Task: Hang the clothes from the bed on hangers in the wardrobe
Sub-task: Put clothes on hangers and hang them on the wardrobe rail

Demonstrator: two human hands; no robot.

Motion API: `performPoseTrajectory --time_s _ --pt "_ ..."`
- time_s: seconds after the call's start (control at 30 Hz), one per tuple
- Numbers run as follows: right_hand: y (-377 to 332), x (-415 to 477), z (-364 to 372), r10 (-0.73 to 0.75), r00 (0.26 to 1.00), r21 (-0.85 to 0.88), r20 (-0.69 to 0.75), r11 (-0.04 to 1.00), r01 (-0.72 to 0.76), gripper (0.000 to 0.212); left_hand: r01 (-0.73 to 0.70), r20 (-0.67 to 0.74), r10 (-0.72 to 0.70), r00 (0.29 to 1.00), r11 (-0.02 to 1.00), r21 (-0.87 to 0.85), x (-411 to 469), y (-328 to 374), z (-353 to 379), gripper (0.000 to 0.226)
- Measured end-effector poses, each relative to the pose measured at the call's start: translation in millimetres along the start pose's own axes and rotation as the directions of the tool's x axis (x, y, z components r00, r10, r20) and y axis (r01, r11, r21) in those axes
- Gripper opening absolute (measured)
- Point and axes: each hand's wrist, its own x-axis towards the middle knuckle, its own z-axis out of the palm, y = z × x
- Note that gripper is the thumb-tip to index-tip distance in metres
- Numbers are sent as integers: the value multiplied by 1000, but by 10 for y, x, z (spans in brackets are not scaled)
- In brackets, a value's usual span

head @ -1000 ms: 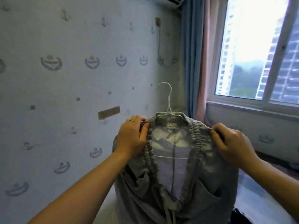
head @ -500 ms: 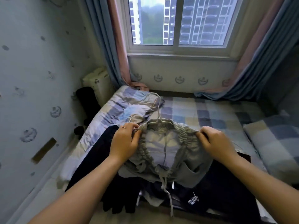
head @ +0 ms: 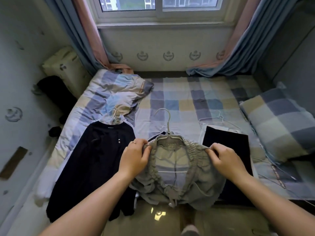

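Note:
Grey sweatpants [head: 202,186] hang on a white wire hanger [head: 167,123] above the near edge of the bed [head: 187,99]. My left hand [head: 134,156] pinches the left side of their elastic waistband. On the right side, my right hand [head: 225,159] grips the same waistband. A dark long-sleeved top [head: 95,162] on a wire hanger [head: 111,117] lies on the bed to the left. To the right lies a dark folded garment [head: 228,147] with another wire hanger [head: 219,119] at its top. No wardrobe is in view.
A checked pillow [head: 279,123] lies at the right of the bed and a bunched checked quilt [head: 119,92] at the far left. Curtains [head: 81,31] flank the window [head: 162,7] behind the bed. A cream appliance [head: 66,67] stands by the left wall.
My view has swung from the wall round and down to the bed. Both hands have kept their hold on the grey waistband, which is now low over the bed's near edge.

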Motion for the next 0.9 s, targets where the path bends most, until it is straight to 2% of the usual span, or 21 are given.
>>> performPoseTrajectory --time_s 0.2,0.47,0.67,0.9 --pt "408 685 395 84 980 7 178 996 -86 28 183 107 -189 976 981 63 498 -158 574 18" --pt "1059 1504 1255 159 899 -59 409 987 -148 22 405 251 -443 861 895 189 917 -495 1530 21" --pt "1445 1974 1936 168 874 -122 455 985 -125 17 438 294 -483 825 875 209 1269 -929 2190 21" --pt "1720 2431 2739 234 874 -196 426 967 -164 16 393 321 -446 835 893 220 1844 -1596 2971 24"
